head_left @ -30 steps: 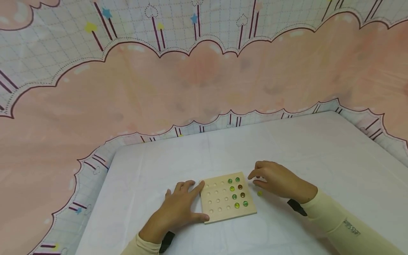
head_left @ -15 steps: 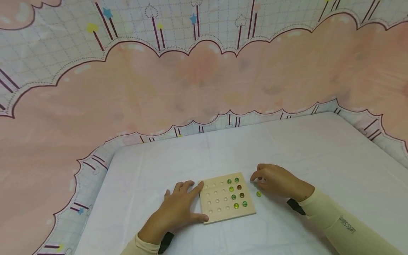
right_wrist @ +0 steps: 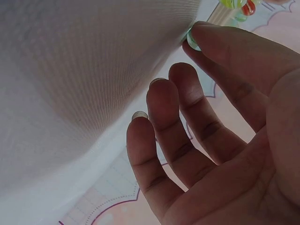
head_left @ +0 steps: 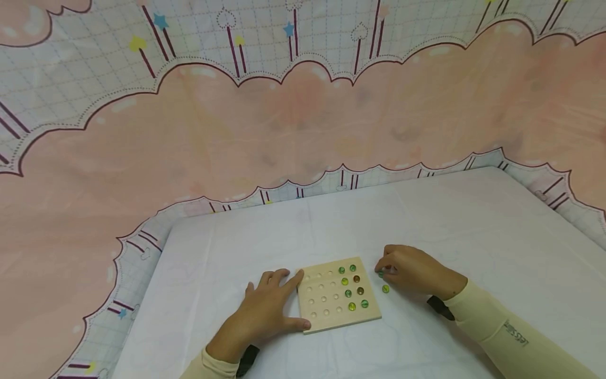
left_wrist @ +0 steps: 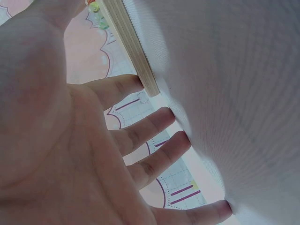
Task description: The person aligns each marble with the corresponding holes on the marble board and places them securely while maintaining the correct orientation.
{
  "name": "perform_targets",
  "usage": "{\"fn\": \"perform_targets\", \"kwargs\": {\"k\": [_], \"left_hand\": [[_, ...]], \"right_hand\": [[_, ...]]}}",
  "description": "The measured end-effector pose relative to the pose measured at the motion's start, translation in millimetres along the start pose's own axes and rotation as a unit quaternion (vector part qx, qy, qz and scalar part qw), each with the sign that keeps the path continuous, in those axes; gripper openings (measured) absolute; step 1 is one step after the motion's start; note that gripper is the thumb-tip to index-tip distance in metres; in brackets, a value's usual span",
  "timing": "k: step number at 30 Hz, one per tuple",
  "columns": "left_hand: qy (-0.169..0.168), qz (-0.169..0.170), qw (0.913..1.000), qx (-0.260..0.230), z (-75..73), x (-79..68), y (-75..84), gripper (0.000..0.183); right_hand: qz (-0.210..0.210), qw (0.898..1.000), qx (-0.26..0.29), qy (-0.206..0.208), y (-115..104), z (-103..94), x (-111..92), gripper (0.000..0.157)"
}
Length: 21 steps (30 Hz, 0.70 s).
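A square wooden board [head_left: 322,295] with rows of round hollows lies on the white table. Several green, yellow-green and brown glass marbles sit in its two right-hand columns. My left hand [head_left: 262,302] spreads its fingers at the board's left edge, the index fingertip and thumb touching its two left corners. In the left wrist view, the other fingertips rest on the cloth. Right of the board, my right hand [head_left: 409,268] pinches a green marble [right_wrist: 193,42] between thumb and index finger, at the table surface. A loose yellow-green marble [head_left: 385,289] lies just below that hand.
A white cloth covers the table [head_left: 227,252], which stretches out behind and beside the board. Beyond its far edge hangs a peach-coloured backdrop [head_left: 293,121] with cloud outlines.
The right hand has come down slightly and its thumb and index finger have closed on a green marble. The left hand and the board stay in place.
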<state>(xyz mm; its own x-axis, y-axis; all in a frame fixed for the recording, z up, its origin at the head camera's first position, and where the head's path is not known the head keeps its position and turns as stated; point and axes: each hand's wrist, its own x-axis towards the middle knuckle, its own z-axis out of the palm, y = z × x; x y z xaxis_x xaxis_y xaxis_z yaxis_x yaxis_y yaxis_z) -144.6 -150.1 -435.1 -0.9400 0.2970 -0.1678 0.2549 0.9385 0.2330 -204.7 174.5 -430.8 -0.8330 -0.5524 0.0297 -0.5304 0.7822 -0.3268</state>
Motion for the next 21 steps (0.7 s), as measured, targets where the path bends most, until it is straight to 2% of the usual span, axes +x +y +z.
{"fn": "perform_targets", "kwargs": {"k": [21], "left_hand": [[0.009, 0.008, 0.9999, 0.004, 0.0, 0.5, 1.0, 0.106]], "right_hand": [[-0.011, 1.0, -0.012, 0.008, 1.8, -2.6, 0.7, 0.019]]}}
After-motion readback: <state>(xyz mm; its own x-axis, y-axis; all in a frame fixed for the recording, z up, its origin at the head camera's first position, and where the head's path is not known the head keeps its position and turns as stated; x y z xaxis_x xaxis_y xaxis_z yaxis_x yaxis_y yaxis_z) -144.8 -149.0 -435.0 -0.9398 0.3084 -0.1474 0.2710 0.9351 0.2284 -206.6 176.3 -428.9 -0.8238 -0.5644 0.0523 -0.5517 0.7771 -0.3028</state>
